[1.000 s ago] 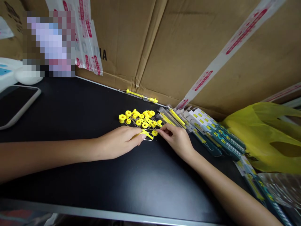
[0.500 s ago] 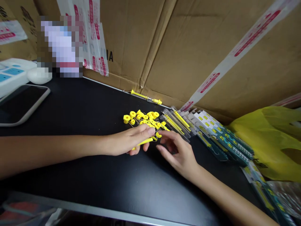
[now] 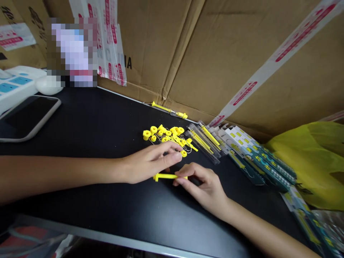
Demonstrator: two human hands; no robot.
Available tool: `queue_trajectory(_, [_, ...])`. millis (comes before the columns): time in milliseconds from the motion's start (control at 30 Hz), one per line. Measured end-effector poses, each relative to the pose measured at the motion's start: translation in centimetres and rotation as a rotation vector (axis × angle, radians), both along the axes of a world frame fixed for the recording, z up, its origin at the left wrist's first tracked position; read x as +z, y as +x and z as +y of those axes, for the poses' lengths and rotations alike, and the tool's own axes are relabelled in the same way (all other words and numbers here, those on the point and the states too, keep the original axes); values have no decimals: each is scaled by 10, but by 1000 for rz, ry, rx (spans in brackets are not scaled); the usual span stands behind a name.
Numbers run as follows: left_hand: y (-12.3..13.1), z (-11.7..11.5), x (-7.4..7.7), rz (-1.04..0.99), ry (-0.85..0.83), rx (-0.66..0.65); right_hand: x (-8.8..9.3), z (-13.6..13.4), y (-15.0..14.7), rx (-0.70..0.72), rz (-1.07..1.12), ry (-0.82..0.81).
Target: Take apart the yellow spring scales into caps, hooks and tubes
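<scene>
My right hand [image 3: 200, 181] pinches a slim yellow plastic rod [image 3: 166, 176] between thumb and fingertips. The rod lies level across my view, its flanged end pointing left. Just above it, my left hand [image 3: 158, 159] reaches over the table with fingers stretched and thumb apart; some of its fingers are hidden beneath. Right at its fingertips is a small yellow ring-shaped piece [image 3: 184, 153]; whether they touch is unclear. Beyond lies a loose pile of yellow plastic parts [image 3: 168, 133] mixed with thin wire hooks and springs.
Clear tubes with yellow strips [image 3: 205, 139] lie right of the pile, beside printed packages [image 3: 252, 154] and a yellow plastic bag [image 3: 306, 161]. An assembled yellow piece [image 3: 161, 106] rests against the cardboard [image 3: 242, 43]. A phone [image 3: 29, 118] and power strip [image 3: 20, 82] are at left.
The yellow rod, earlier under my left hand, is now in my right hand's pinch. My right hand has moved slightly down and closed; my left hand has moved a little right.
</scene>
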State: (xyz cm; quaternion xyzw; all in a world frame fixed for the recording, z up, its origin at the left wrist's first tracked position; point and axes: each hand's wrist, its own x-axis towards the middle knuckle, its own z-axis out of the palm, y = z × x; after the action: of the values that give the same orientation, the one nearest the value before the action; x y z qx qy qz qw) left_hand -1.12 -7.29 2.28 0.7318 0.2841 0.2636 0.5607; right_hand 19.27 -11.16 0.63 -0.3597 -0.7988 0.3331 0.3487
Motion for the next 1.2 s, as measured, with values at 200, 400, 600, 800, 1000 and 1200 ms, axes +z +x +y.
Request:
queue_trajectory(200, [-4,17,-10,-68,172,322,-2,17,9,-274,240,-198])
queue_trajectory(400, [-1,21,-11,-168,93,315,-6,25,14,-316,360,-239])
queue_trajectory(600, [1,14,-11,-179,54,272,-6,17,10,-140,210,-210])
queue_trajectory(800, [2,8,-16,-116,9,163,-8,12,9,-139,32,-75])
queue_trajectory(1000, [0,10,-15,-167,7,219,-10,17,12,-184,-27,-33])
queue_trajectory(1200, [-4,22,-9,-296,70,401,-14,30,20,-279,-86,60])
